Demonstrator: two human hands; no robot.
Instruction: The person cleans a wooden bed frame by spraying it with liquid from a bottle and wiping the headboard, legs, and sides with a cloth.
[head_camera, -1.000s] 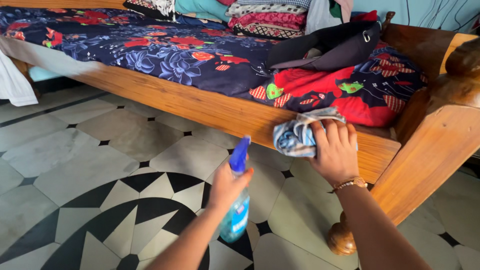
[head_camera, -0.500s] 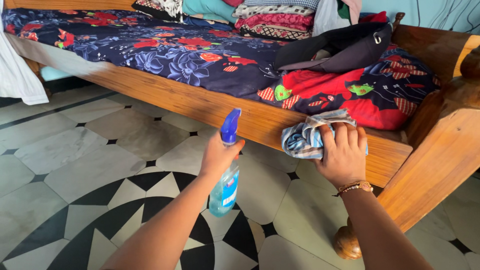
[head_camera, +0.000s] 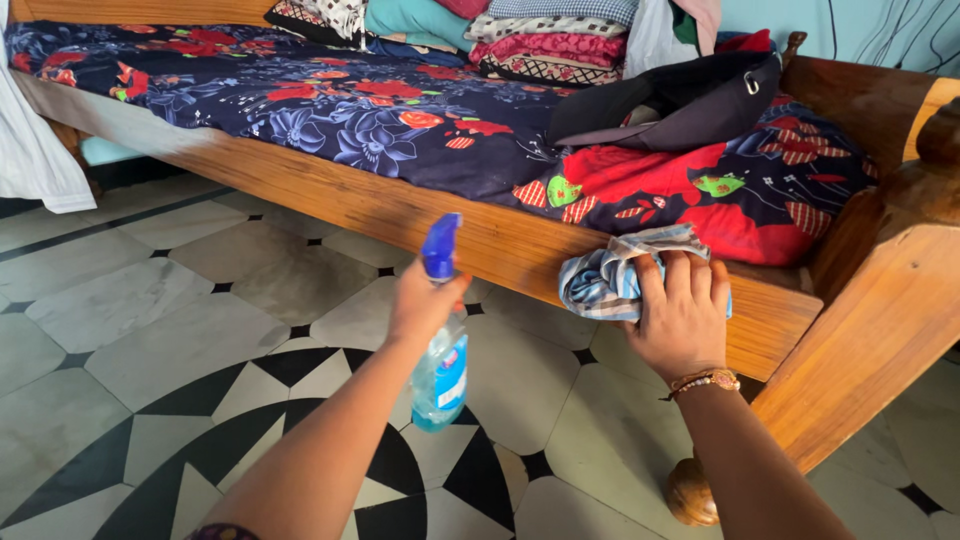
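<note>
My left hand (head_camera: 420, 305) grips a clear spray bottle (head_camera: 441, 375) of blue liquid by its blue trigger head, nozzle toward the wooden bed rail (head_camera: 400, 215). My right hand (head_camera: 682, 315) presses a crumpled blue and white checked cloth (head_camera: 605, 275) against the side of that rail, near the bed's foot end. A gold bangle sits on my right wrist. The bottle hangs a little in front of the rail, left of the cloth.
The bed carries a dark floral sheet (head_camera: 300, 110), a black bag (head_camera: 680, 100) and folded clothes (head_camera: 560, 35) at the back. A chunky wooden footboard post (head_camera: 870, 330) with a round foot stands at right. The floor (head_camera: 150, 330) has grey, white and black patterned tiles.
My left hand has lifted the spray bottle and brought it closer to the rail. My right hand stays pressed on the cloth at the same spot on the rail.
</note>
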